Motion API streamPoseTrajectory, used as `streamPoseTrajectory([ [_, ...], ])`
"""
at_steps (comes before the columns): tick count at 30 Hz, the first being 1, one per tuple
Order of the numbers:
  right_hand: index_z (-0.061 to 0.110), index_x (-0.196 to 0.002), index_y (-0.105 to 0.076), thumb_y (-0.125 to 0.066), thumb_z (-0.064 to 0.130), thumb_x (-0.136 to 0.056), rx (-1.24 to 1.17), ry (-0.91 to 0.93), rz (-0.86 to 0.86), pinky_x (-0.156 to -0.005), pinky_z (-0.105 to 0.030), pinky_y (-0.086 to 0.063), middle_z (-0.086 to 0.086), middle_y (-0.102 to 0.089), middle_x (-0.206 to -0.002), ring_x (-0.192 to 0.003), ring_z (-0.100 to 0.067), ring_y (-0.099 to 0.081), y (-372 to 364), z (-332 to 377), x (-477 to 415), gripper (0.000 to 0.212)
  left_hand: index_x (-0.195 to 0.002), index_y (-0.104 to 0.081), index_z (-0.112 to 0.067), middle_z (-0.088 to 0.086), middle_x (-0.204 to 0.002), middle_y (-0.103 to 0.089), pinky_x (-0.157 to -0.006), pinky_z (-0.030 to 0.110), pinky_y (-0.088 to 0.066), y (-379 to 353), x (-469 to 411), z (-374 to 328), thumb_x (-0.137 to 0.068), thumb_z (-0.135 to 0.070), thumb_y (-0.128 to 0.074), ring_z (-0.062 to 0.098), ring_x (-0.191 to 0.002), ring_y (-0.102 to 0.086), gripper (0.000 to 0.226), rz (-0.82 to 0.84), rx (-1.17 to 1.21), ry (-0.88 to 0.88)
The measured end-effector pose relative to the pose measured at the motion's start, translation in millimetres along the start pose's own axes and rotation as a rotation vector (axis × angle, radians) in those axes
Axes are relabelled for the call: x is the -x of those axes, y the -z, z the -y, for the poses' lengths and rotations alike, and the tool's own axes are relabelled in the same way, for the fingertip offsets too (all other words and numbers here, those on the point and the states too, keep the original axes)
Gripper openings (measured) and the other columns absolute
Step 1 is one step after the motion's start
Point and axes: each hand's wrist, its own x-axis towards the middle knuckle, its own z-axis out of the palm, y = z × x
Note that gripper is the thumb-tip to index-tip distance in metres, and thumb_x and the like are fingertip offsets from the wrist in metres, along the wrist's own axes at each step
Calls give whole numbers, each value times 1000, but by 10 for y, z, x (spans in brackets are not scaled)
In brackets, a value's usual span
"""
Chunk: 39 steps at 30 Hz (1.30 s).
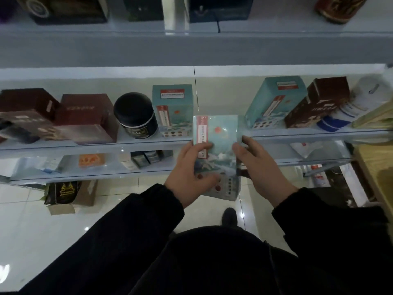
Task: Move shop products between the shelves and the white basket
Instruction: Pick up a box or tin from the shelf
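So the teal box [219, 137] with the red label strip is up in the air, right in front of the edge of the middle shelf [85, 146]. It sits in the gap between two similar cartons. Both hands have it: the left hand [191, 169] is curled round its left side with fingers lying across the front, and the right hand [261, 165] is clamped on the right edge. The box is pretty much upright.

On the shelf just left of it stands an upright teal carton [172, 109]. Next comes a black jar [136, 116], and then some dark red boxes [85, 116] further left. Over on the right there's a leaning teal carton [274, 101], a brown box [316, 103] that's also tilted, and a white and blue canister [348, 107].

One shelf down at left is an orange packet [91, 160]. On the tiled floor near left, a black bag [61, 192] sits in an open cardboard box [85, 195].
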Motion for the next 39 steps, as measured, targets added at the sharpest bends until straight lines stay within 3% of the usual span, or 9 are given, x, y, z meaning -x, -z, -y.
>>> streamPoseTrajectory([
  [7, 25, -138, -63, -42, 23, -111, -186, -40, 61, -94, -57, -58, -12, -69, -130, -118, -33, -67, 76, -141, 334, 34, -127, -34, -30, -13, -112, -56, -68, 10, -50, 6, 22, 52, -83, -8, -83, -11, -74, -64, 70, 114, 161, 123],
  [12, 23, -140, -61, -48, 3, -105, -276, -55, 131, -96, -46, -59, -21, -68, -128, -117, -32, -67, 212, -172, 395, 42, -126, -40, -44, 3, -127, -62, -75, 39, -56, -192, 7, 66, -66, -33, -76, 21, -96, -71, 70, 25, 421, 309],
  [16, 14, -140, -61, -61, 29, -98, -264, -221, 184, -110, -55, -48, -17, -69, -131, -127, -33, -62, 287, -218, 359, 44, -138, -47, -34, 9, -120, -70, -75, 44, -60, -336, -9, 27, -74, -24, -62, 28, -95, -72, 66, -24, 670, 447],
  [21, 9, -141, -59, -87, 62, -66, -335, -379, 332, -98, -47, -58, -18, -70, -130, -113, -34, -69, 349, -193, 290, 96, -144, -53, -16, 20, -129, -68, -97, 55, -54, -558, -46, -52, -101, -16, -40, 40, -116, -67, 45, -109, 867, 563],
  [23, 4, -142, -54, -84, 49, -78, -344, -355, 271, -72, -36, -64, -15, -76, -111, -88, -26, -75, 392, -133, 228, 84, -147, -50, -19, 19, -130, -68, -97, 59, -54, -606, -89, -64, -100, -9, -41, 41, -117, -67, 49, -153, 851, 515],
  [26, 4, -141, -50, -62, 26, -102, -320, -349, 198, -56, -29, -59, -13, -77, -100, -72, -21, -76, 529, -88, 150, 47, -142, -51, -22, 5, -99, -79, -70, 41, -62, -683, -137, -136, -103, 1, -43, 26, -88, -77, 46, -274, 793, 499],
  [28, 5, -140, -48, -67, 26, -99, -297, -364, 201, -57, -31, -60, -17, -76, -109, -77, -25, -76, 633, -97, 109, 49, -141, -50, -20, 5, -96, -79, -67, 38, -61, -776, -136, -160, -102, -4, -53, 24, -83, -77, 43, -295, 749, 498],
  [31, 9, -137, -45, -75, 27, -93, -232, -367, 190, -71, -45, -64, -17, -76, -114, -94, -34, -76, 761, -141, 72, 56, -144, -47, -21, 16, -116, -75, -85, 52, -59, -898, -96, -177, -89, -13, -73, 38, -102, -73, 62, -242, 715, 497],
  [39, 10, -120, -55, -58, 36, -102, -271, -266, 203, -71, -45, -53, -8, -65, -102, -94, -30, -61, 1037, -105, 0, 32, -128, -64, -23, 8, -105, -78, -73, 41, -61, -1148, -52, -175, -101, -4, -46, 26, -84, -75, 37, -362, 589, 459],
])
